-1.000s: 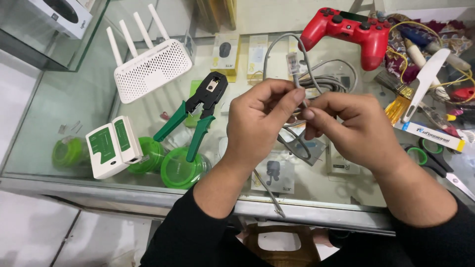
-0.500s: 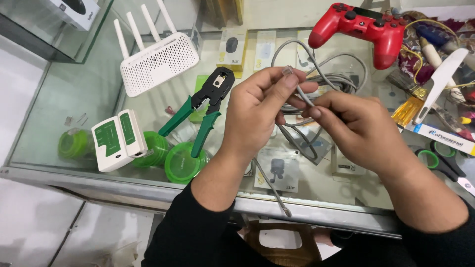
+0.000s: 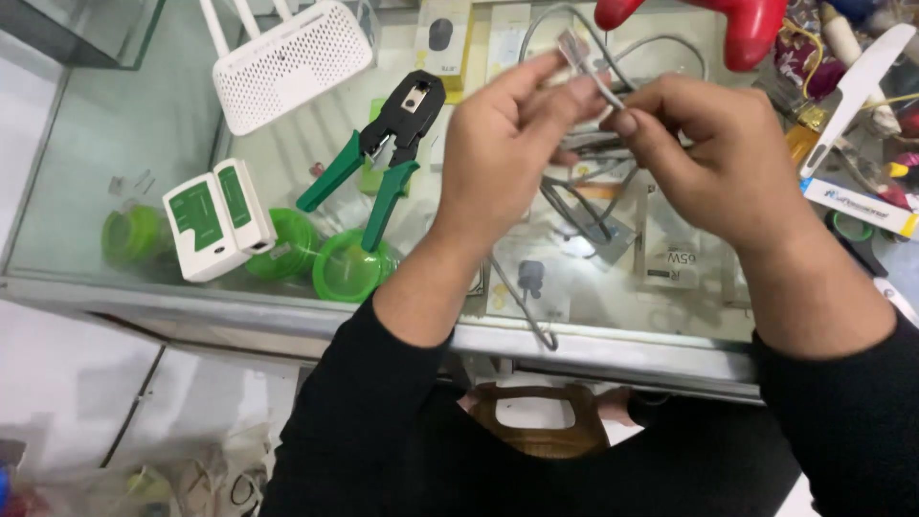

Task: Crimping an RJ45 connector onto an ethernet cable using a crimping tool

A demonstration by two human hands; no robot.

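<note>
Landmark: glass counter (image 3: pixel 115 191). At its near edge, black sleeves lead up to both hands, raised above the counter's middle. The left hand (image 3: pixel 503 158) pinches a grey network cable (image 3: pixel 605 94) between thumb and fingertips, just below its clear plug (image 3: pixel 571 45), which points upward. The right hand (image 3: pixel 713 158) pinches the same cable right beside it, fingers pressed together; the two hands nearly touch. The cable's slack loops down onto the counter beneath the hands.

On the counter left of the hands: a white and green cable tester (image 3: pixel 218 217), green tape rolls (image 3: pixel 349 268) and a green-handled crimping tool (image 3: pixel 378 158). Farther back lie a white router (image 3: pixel 287 59) and, to the right, a red game controller (image 3: pixel 737 24).
</note>
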